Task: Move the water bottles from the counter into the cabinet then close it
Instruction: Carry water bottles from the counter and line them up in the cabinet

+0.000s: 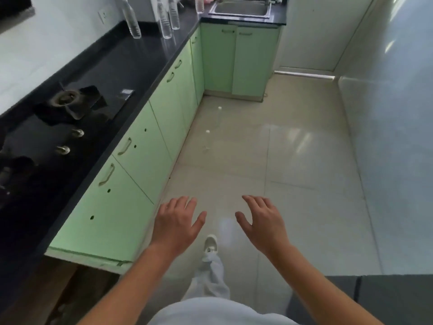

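Note:
Several clear water bottles stand on the black counter (131, 57) at the far end: one (131, 18) nearest the wall, two (164, 18) (174, 15) side by side, and one (199, 5) by the sink. Two more clear bottles (219, 117) (206, 141) with white caps stand on the floor next to the green cabinets (150, 146), whose doors are all closed. My left hand (177, 222) and my right hand (262, 222) hover over the floor, fingers spread, holding nothing, far from the bottles.
A gas hob (58, 127) with knobs fills the near counter. A steel sink (241, 8) sits at the far corner over more green doors (239, 59). Tiled floor (281, 160) stretches ahead; a white wall (393, 113) is on the right. My leg and shoe (210, 247) step forward.

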A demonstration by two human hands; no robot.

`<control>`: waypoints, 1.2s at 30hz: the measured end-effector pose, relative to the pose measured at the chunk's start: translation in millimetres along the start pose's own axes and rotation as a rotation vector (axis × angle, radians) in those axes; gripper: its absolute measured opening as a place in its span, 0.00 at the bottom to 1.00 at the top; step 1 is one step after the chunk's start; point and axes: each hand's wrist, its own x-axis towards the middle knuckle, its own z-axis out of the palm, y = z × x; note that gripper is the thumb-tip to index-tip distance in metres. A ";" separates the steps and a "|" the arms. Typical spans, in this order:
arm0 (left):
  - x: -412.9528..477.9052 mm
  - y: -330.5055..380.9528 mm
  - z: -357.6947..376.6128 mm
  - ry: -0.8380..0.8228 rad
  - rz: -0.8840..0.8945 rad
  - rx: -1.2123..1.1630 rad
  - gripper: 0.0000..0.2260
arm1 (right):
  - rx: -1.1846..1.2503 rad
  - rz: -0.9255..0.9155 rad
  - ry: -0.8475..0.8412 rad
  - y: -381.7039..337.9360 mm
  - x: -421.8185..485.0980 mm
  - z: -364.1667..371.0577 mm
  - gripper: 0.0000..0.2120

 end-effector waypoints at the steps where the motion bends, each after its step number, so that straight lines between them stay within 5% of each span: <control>1: 20.5 1.6 7.0 0.006 0.031 -0.012 0.25 | -0.016 0.028 0.002 9.5 10.7 -1.3 0.26; 13: 277.8 51.7 18.1 0.059 0.418 -0.145 0.23 | -0.180 0.363 0.083 97.8 149.5 -40.5 0.26; 20: 373.7 41.4 36.8 0.092 0.481 -0.112 0.22 | -0.161 0.365 0.074 147.3 223.3 -27.1 0.25; 25: 437.9 20.6 53.8 0.089 0.382 -0.099 0.22 | -0.120 0.235 0.020 184.5 319.8 0.2 0.25; 36: 533.4 -28.2 26.5 0.091 -0.167 0.039 0.23 | -0.076 -0.241 -0.233 174.8 571.7 26.6 0.28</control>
